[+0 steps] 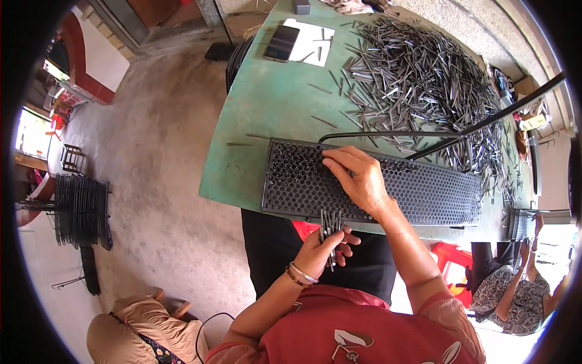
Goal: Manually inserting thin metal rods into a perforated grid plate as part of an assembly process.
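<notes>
While the left hand [321, 249] grips a small bundle of metal pins [330, 225] upright, just below the perforated black tray [424, 194], the right hand [357, 176] rests fingers-down on the tray's holes, nearer them.

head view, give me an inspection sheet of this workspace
surface: green table, worn top
job's things: black perforated tray at the near edge; pile of thin metal rods behind it
clutter: phone on white paper
grip: left hand holds a rod bundle; right hand rests fingertips on the tray
cables: black cord on the floor
surroundings: concrete floor, wire racks, another person seated at the right
</notes>
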A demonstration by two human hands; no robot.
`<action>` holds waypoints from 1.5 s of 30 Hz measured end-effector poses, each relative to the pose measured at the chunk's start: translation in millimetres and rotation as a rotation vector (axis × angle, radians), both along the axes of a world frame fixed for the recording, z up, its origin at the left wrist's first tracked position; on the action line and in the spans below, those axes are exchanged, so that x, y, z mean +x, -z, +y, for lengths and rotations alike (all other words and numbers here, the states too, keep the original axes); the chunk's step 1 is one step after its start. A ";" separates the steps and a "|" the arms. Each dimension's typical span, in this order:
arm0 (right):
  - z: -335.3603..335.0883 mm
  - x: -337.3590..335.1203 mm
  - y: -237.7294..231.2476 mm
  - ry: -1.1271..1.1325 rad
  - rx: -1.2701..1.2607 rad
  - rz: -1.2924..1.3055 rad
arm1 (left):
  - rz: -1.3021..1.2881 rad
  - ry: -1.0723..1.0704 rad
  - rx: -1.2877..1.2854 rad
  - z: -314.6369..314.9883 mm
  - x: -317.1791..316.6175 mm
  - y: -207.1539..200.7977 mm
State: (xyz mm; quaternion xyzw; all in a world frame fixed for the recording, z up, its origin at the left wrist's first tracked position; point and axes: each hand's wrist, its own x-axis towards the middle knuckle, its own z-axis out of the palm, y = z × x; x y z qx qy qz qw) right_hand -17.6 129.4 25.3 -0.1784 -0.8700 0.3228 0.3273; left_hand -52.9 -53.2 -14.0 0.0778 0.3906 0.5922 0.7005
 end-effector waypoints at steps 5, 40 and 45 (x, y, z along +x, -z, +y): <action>-1.5 1.1 1.4 -0.049 0.265 -0.142 | 0.010 0.009 -0.043 0.3 -5.7 -5.2; 19.9 34.1 2.0 0.237 -0.111 0.055 | -0.153 -0.031 0.012 14.3 23.0 5.6; 19.9 34.1 0.9 0.208 0.034 0.016 | -0.132 -0.036 -0.008 13.7 20.5 1.8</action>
